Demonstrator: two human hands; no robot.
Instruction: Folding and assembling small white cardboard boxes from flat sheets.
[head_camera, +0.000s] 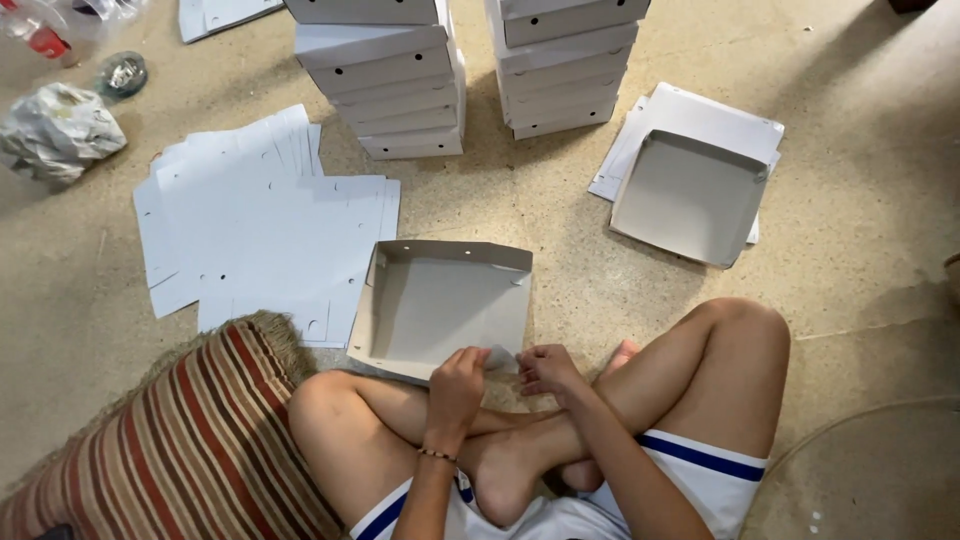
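White card lies all about the tray (440, 305), the half-folded box bottom on the floor (560, 270) just ahead of the crossed legs. Two stacks of closed boxes stand beyond the tray: one stack (385, 85) straight behind it, the other (565, 70) behind and to its right; the frame cuts off their tops, so I cannot count the boxes. One striped cushion (190, 440) sits to the tray's near left. One fan of flat sheets (250, 215) touches the tray's left side. A second folded tray (690, 195) rests well to its right, on more sheets.

The tray sits open side up, long axis left to right, slightly skewed. Both hands meet at its near right corner: the left hand (458, 385) and right hand (545, 368) each pinch a small flap (500, 358) there with closed fingers.
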